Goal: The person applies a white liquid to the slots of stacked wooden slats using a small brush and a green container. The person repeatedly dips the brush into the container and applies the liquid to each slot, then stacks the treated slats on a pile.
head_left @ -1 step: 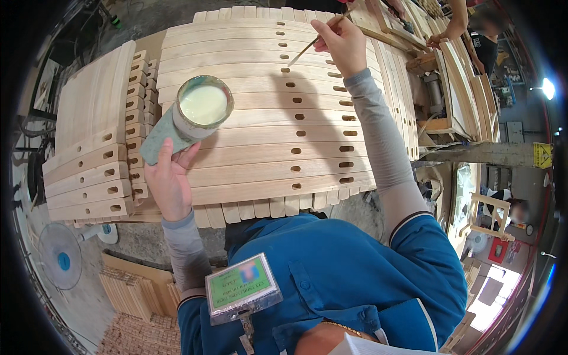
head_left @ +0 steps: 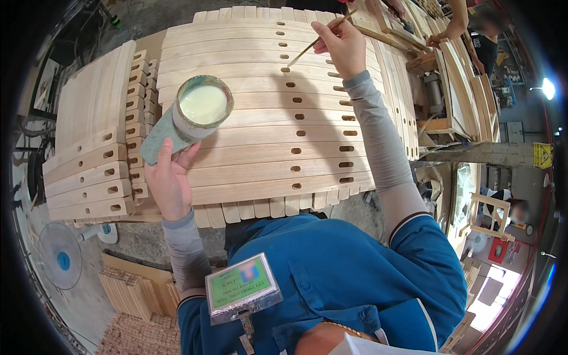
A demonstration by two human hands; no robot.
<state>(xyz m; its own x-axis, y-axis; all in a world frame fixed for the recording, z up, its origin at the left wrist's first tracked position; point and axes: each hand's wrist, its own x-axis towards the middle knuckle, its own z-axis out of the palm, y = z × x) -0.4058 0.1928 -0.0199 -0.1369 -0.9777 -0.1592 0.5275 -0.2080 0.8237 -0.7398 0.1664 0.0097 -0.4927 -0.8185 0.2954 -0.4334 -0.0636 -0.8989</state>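
- Left hand point(head_left: 170, 183), 9 o'clock from view centre: wrapped on the greenish tubular handle point(head_left: 157, 139) of a cup point(head_left: 188, 127); thumb on top, other fingers partly hidden.
- Right hand point(head_left: 343, 47), 1 o'clock: pinching a thin brush point(head_left: 309, 46) between thumb and fingers; handle end pokes out past the hand toward its 1 o'clock.
- Cup: 10 o'clock, over the boards point(head_left: 248, 142). Mottled green rim, pale milky liquid point(head_left: 203, 103) inside.
- Brush: pale tip at 12 o'clock, just beside a slot point(head_left: 286, 70). Touching wood or not, can't tell.
- Boards: light wood, side by side, centre up to 12 o'clock, dark oval slots in two columns. Arm shadow falls across them.
- Second board stack point(head_left: 89, 112): between 9 and 10 o'clock, also slotted.
- Fan point(head_left: 62, 260), blue hub: 8 o'clock.
- Badge point(head_left: 242, 287), green card in a case: 7 o'clock, against the blue shirt point(head_left: 349, 260).
- Co-worker's hand point(head_left: 439, 40): between 1 and 2 o'clock, by more timber.
- Light wooden frame point(head_left: 504, 220): between 3 and 4 o'clock, beside another person.
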